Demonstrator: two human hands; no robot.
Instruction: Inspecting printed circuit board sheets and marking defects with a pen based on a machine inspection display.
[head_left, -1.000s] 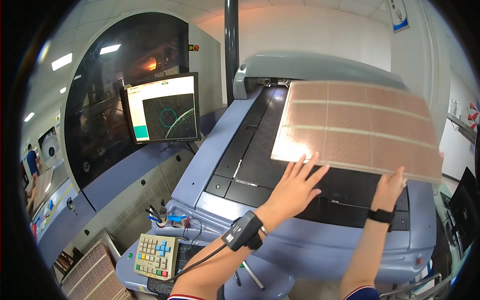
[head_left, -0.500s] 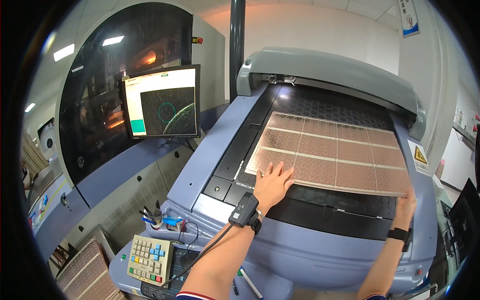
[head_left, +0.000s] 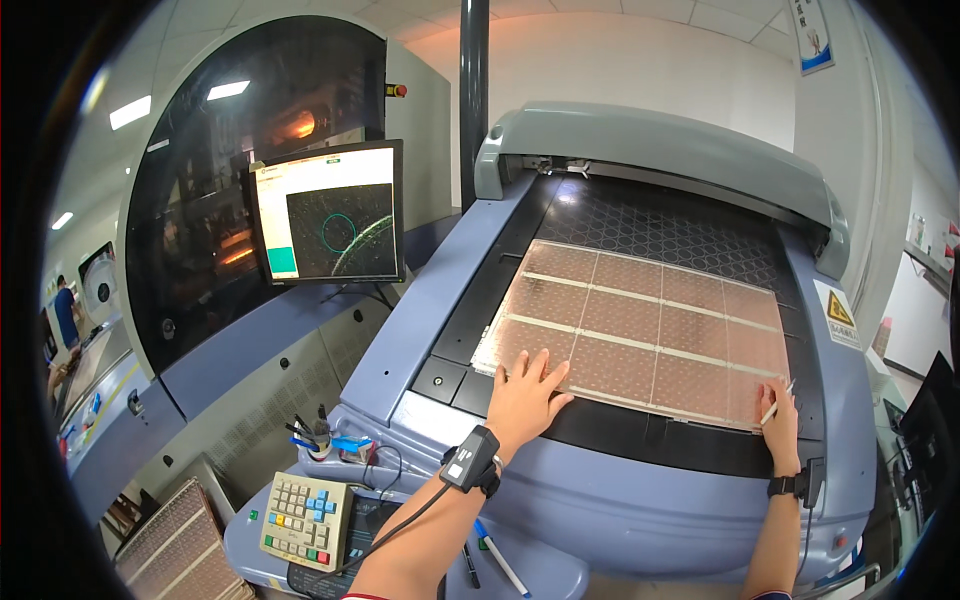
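A copper-coloured circuit board panel (head_left: 620, 330), divided into rectangular sections by pale strips, lies flat on the black machine bed (head_left: 640, 215). My left hand (head_left: 525, 405) rests with spread fingers on its front left edge. At the panel's front right corner is my right hand (head_left: 782, 425), its fingers closed around a thin white pen-like stick (head_left: 768, 412). Those fingers are also at the panel's edge; whether they grip it I cannot tell.
A grey gantry (head_left: 660, 145) spans the bed's far end. To the left stand a monitor (head_left: 330, 215) and a beige keypad (head_left: 303, 520). Pens lie near a blue marker (head_left: 500, 560). More copper panels (head_left: 180, 550) lean at lower left. A cable runs from my left wrist.
The panel has slid toward me and a little to the left, uncovering more of the far bed. Both hands moved with it. The white stick now shows in my right hand.
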